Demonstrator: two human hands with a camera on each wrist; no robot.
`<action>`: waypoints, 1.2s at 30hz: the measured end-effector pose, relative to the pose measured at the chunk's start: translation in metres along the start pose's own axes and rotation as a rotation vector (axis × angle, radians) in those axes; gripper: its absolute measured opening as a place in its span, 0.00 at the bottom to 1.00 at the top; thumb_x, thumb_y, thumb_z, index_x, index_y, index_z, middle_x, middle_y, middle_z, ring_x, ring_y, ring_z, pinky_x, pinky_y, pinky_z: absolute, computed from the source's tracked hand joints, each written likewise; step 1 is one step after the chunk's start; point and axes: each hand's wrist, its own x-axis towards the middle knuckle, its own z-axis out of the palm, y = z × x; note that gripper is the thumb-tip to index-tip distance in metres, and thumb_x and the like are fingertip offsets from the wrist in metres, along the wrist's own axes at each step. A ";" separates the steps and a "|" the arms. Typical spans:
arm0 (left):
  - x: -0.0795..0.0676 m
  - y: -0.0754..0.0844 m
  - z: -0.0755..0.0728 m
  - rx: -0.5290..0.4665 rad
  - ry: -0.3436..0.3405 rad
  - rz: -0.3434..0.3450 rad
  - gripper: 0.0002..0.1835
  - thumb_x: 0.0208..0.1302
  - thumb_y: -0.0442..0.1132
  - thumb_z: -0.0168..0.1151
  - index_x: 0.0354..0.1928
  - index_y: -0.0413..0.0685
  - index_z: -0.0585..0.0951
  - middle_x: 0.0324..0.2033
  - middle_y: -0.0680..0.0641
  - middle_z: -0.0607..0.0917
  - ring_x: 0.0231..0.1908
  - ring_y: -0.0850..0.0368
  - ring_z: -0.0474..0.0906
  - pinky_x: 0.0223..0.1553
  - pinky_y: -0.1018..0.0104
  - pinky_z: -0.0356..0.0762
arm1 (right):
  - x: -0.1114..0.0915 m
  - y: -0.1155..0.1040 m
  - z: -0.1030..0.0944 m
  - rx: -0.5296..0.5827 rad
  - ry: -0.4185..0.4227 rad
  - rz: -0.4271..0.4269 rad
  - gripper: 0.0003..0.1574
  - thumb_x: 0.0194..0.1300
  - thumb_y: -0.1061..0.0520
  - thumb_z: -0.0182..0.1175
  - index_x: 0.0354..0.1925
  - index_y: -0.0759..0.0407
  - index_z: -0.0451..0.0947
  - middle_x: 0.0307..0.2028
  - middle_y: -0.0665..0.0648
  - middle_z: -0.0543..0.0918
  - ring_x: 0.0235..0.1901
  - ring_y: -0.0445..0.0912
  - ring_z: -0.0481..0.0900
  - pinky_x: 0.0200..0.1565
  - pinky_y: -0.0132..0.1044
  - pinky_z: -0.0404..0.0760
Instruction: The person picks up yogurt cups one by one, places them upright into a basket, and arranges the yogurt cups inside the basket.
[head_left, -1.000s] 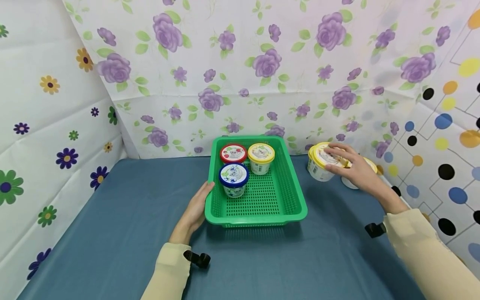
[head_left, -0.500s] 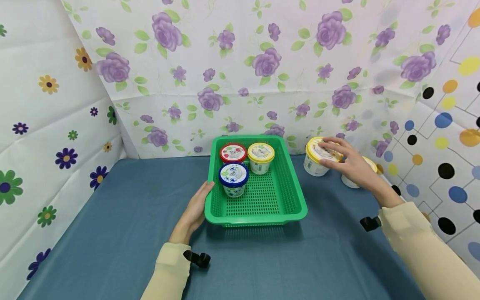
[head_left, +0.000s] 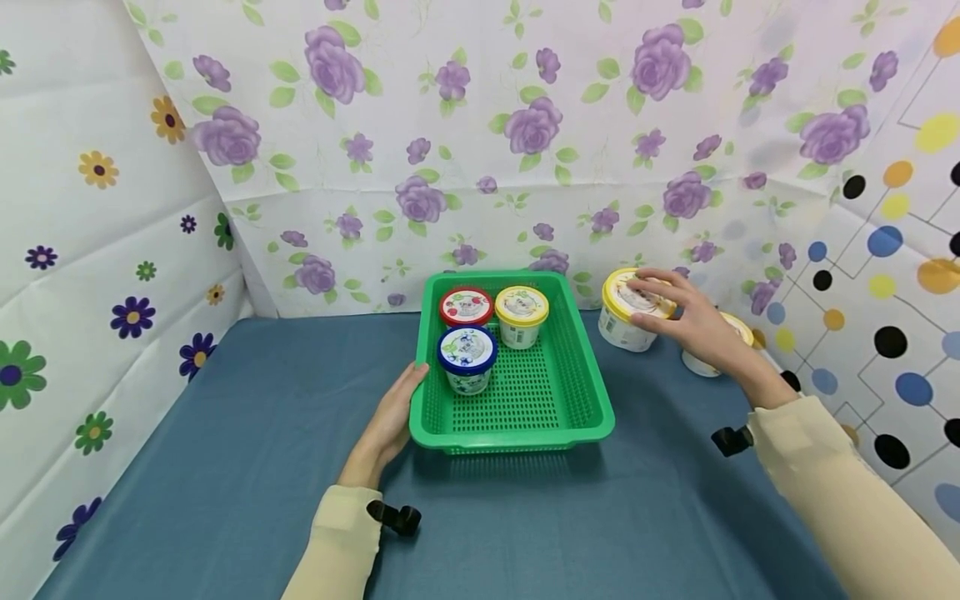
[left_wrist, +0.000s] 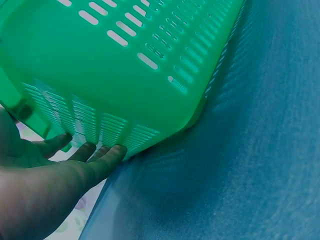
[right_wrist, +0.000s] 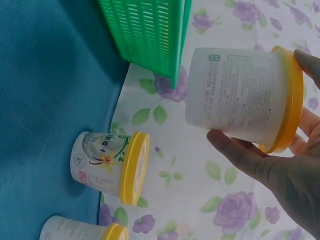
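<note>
My left hand (head_left: pixel 386 421) grips the left side of a green plastic basket (head_left: pixel 513 439); in the left wrist view its fingers (left_wrist: pixel 107 160) lie against the slotted outer wall. Inside the basket stand a red-lidded tub (head_left: pixel 467 307), a yellow-lidded tub (head_left: pixel 522 310) and a blue-lidded tub (head_left: pixel 468 354), all upright. Right of the basket, my right hand (head_left: pixel 693 321) holds another yellow-lidded tub (right_wrist: pixel 240 92) around its lid and upper side. In the right wrist view this tub is raised off the table, apart from the basket.
Two more yellow-lidded tubs show in the right wrist view: one with a flower print (right_wrist: pixel 107 162) and one cut off by the frame edge (right_wrist: pixel 75 231). A blue cloth (head_left: pixel 300 467) covers the table. A floral sheet (head_left: pixel 480 167) hangs close behind the basket.
My right hand has lifted the yellow-lidded tub and carried it a little left, nearer the basket. My left hand and the basket have stayed put.
</note>
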 end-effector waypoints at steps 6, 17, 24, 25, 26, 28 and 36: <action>0.000 0.000 0.000 -0.009 -0.001 -0.005 0.38 0.83 0.61 0.45 0.85 0.57 0.47 0.76 0.43 0.63 0.74 0.41 0.63 0.71 0.43 0.62 | 0.003 -0.001 0.003 0.013 0.002 -0.027 0.36 0.74 0.53 0.67 0.76 0.50 0.70 0.77 0.53 0.61 0.78 0.58 0.53 0.68 0.70 0.57; 0.000 -0.002 0.000 -0.002 0.004 -0.015 0.39 0.82 0.61 0.45 0.85 0.58 0.47 0.76 0.42 0.63 0.74 0.41 0.64 0.71 0.43 0.63 | 0.009 -0.005 0.005 0.013 0.000 -0.029 0.36 0.73 0.53 0.67 0.76 0.48 0.70 0.77 0.52 0.61 0.77 0.57 0.55 0.65 0.66 0.64; 0.000 0.000 0.000 -0.007 0.000 -0.004 0.37 0.83 0.60 0.44 0.85 0.58 0.48 0.76 0.42 0.64 0.73 0.40 0.64 0.70 0.44 0.63 | 0.016 -0.012 0.008 -0.021 -0.012 -0.037 0.37 0.74 0.50 0.66 0.77 0.46 0.69 0.78 0.51 0.60 0.77 0.57 0.55 0.65 0.67 0.63; 0.000 0.000 0.000 -0.008 0.000 -0.004 0.37 0.83 0.60 0.44 0.85 0.58 0.48 0.76 0.41 0.65 0.73 0.40 0.64 0.70 0.44 0.63 | 0.018 -0.014 0.008 -0.020 -0.013 -0.040 0.37 0.74 0.50 0.66 0.77 0.47 0.69 0.77 0.51 0.60 0.77 0.57 0.55 0.66 0.68 0.63; 0.000 0.000 0.000 -0.009 -0.001 -0.004 0.38 0.83 0.61 0.44 0.85 0.58 0.48 0.76 0.41 0.65 0.73 0.40 0.64 0.70 0.43 0.63 | 0.019 -0.015 0.008 -0.018 -0.014 -0.041 0.37 0.74 0.50 0.66 0.77 0.47 0.69 0.77 0.51 0.60 0.77 0.57 0.55 0.66 0.68 0.62; 0.000 0.000 0.000 -0.009 -0.003 -0.004 0.38 0.83 0.61 0.44 0.85 0.58 0.48 0.76 0.41 0.64 0.73 0.40 0.64 0.71 0.43 0.63 | 0.020 -0.018 0.009 -0.007 -0.018 -0.036 0.37 0.74 0.49 0.66 0.77 0.47 0.69 0.77 0.50 0.60 0.77 0.56 0.55 0.67 0.68 0.61; 0.001 -0.001 0.000 0.002 -0.005 0.001 0.38 0.83 0.61 0.44 0.85 0.58 0.48 0.76 0.42 0.64 0.73 0.40 0.64 0.71 0.42 0.63 | 0.027 -0.025 0.015 0.007 -0.019 -0.053 0.37 0.74 0.49 0.67 0.76 0.48 0.70 0.77 0.51 0.61 0.77 0.56 0.55 0.67 0.67 0.61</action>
